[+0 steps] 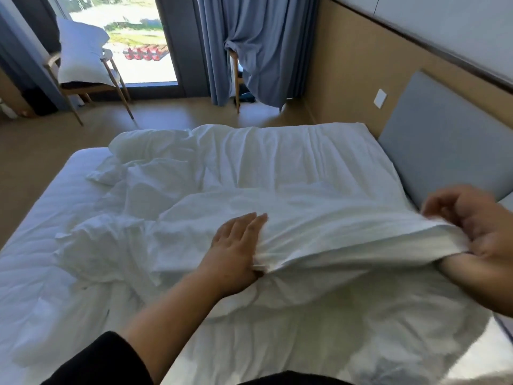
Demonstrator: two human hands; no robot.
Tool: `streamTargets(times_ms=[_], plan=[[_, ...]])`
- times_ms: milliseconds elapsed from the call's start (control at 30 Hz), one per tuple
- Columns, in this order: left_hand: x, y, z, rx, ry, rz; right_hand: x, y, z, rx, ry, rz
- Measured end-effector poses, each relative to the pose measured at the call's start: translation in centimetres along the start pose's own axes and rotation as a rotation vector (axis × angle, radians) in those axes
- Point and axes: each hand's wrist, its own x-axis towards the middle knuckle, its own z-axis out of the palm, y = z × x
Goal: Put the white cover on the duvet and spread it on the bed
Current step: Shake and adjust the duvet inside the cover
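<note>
- The bed [41, 218] stands by a tan wall, with a grey headboard [444, 140] on the right.
- Blue curtains [258, 45] hang by a window; a pillow [80, 48] leans on a wooden chair [116, 76].
- The white cover [277, 168] lies soft and crumpled on the bed.
- The left hand [236, 251] lies flat, fingers straight.
- The right hand [477, 226] pinches the cover's edge.

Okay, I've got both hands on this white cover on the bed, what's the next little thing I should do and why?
Probably draw the white cover further along with the right hand, which grips its raised edge, while the left hand presses flat to steady it. The far left part still lies bunched on the bed.
</note>
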Motion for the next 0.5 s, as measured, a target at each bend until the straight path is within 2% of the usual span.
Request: streamTargets(times_ms=[67,167,200,267,333,400,500], plan=[[1.2,-2.9,1.8,0.048,-0.001,-0.015,-0.4,0.4,-0.8,-0.204,-0.136,0.053],[2.9,-5.2,4.4,0.143,-0.126,-0.052,-0.6,1.3,0.9,-0.463,-0.465,0.167],[3.2,-5.6,5.2,0.16,-0.166,-0.07,-0.6,1.5,1.2,-0.512,-0.525,0.189],[3.4,-6.1,6.6,0.129,-0.162,-0.084,-0.5,1.4,0.5,-0.555,-0.554,0.268],[3.0,-6.4,7.8,0.048,-0.129,-0.091,-0.1,1.8,-0.8,-0.614,-0.536,0.256],[2.6,-6.5,8.9,0.022,-0.148,-0.107,0.5,2.2,-2.1,-0.569,-0.481,0.207],[2.4,-6.5,10.3,0.069,-0.199,-0.143,2.2,1.8,-2.3,-0.594,-0.616,0.178]])
